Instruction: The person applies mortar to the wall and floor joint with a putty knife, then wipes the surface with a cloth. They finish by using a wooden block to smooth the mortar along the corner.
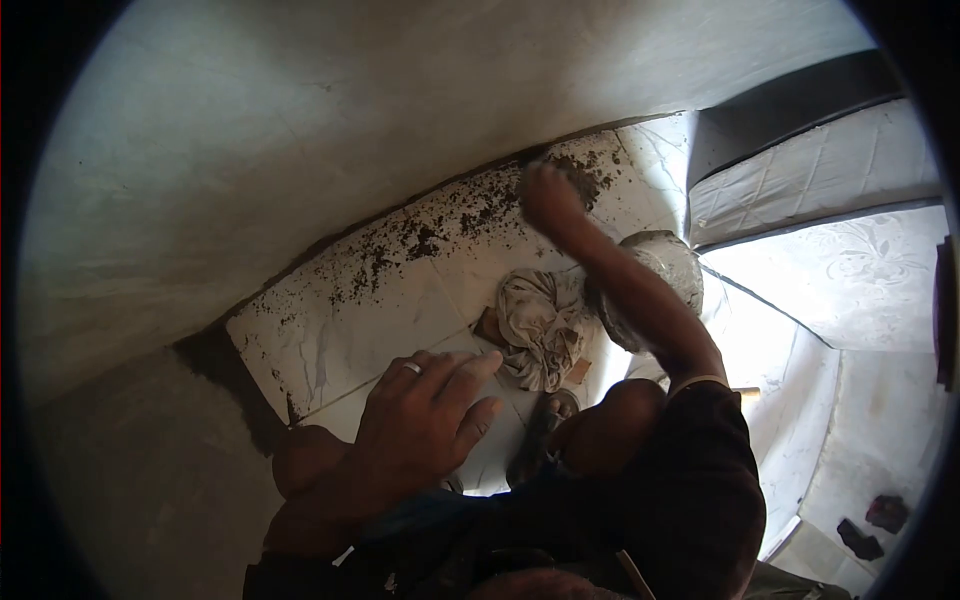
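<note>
My right hand is stretched out low over the tiled floor near the foot of the wall, slightly blurred, with its fingers curled closed. A dark clump lies beside the fingers; what the hand grips, if anything, I cannot make out. Dark crumbs are scattered along the wall's base. My left hand, wearing a ring, hovers by my knee, fingers extended and holding nothing. Beyond it a crumpled, stained cloth rests on the floor. Partly hidden by my right forearm stands a rounded container smeared with grey.
A plastered wall curves across the far side, and a dark strip runs along the left floor edge. Reddish-brown pieces poke out beneath the cloth. My sandalled foot is close by. Two dark items lie at the far right.
</note>
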### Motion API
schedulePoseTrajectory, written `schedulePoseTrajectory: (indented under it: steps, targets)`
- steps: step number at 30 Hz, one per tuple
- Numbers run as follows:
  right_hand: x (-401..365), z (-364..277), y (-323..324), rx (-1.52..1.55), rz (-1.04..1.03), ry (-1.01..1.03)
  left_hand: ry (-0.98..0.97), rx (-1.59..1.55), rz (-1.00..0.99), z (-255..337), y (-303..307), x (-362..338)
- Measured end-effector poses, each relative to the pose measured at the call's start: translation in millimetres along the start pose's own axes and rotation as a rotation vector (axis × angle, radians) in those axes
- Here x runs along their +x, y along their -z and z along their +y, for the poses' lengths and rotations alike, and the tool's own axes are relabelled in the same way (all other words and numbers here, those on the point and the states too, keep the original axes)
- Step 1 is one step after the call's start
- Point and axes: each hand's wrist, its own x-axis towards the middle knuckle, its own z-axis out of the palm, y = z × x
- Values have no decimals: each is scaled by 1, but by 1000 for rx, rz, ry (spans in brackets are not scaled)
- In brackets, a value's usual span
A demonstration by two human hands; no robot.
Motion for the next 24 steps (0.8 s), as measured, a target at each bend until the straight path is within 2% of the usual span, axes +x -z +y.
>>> schedulePoseTrajectory:
  steps: [1,2,4,8,10,12,14,15,17,18,19,20,21,22,24]
  targets:
    - [-3,-16,-4,-39,131,48,-2,-2,-4,-2,-1,2]
    - [-7,-22,-4,-35,129,43,8,10,0,-5,-2,3]
    - [-12,-30,18,301,91,-35,16,26,4,-9,-3,4]
    - [-8,9,0,286,118,10,7,-6,22,-10,-1,4]
    - [-4,57,6,191,-105,35,12,-7,14,-9,3,2]
    - [-11,117,2,136,-49,-138,46,-28,14,-8,6,0]
    - [-26,159,8,215,-76,-422,62,-29,13,-10,13,-2]
    - [-31,185,-5,207,37,-491,86,-29,13,-12,18,-3]
    - [-43,235,-33,174,242,-559,74,-16,157,-24,33,-11]
    - [-46,255,-40,143,341,-554,72,181,283,-24,46,-7]
    - [-47,266,-38,127,318,-607,75,379,405,-22,59,-4]
    - [-44,277,-32,110,297,-657,-8,458,658,-29,67,6]
    - [-40,293,-35,124,302,-702,-100,694,706,-48,100,3]
    - [-36,302,-38,141,307,-748,-46,915,844,-66,123,2]
    - [-28,314,-43,204,360,-783,220,1357,867,-134,182,-27]
